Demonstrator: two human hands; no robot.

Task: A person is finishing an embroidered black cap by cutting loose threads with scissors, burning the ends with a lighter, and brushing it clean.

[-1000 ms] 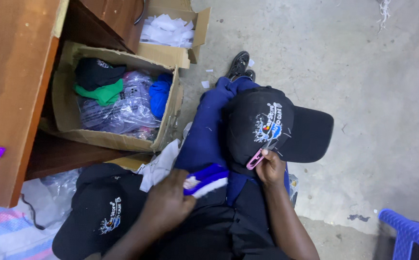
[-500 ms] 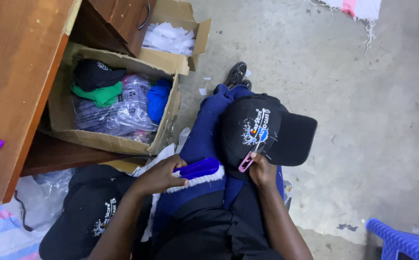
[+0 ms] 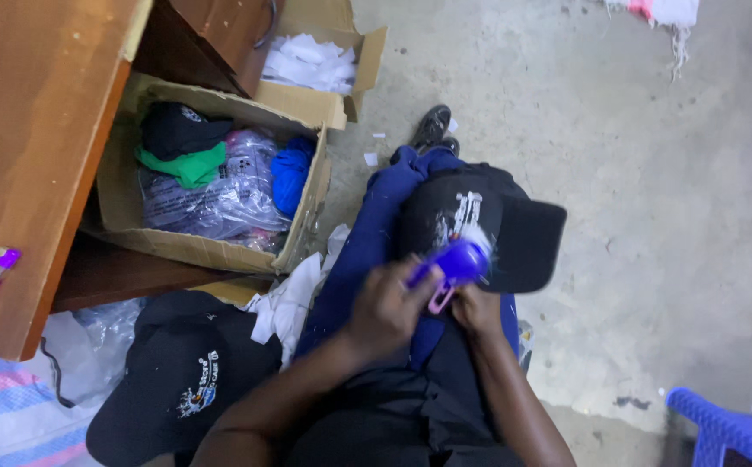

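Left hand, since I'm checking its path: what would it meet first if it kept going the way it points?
Probably the black embroidered cap on the knee: the left hand holds a purple brush aimed at its crown, seemingly touching already.

matt cloth cap (image 3: 488, 220), glossy plastic brush (image 3: 455, 262)

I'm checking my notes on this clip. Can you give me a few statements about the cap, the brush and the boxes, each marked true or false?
1. The left hand holds a blue plastic brush against the black embroidered cap on the knee. True.
2. The right hand is empty. False: it holds a small pink tool.
3. The open cardboard box holds only paper. False: it holds folded clothes and bagged items.
4. A second black cap lies at lower left. True.
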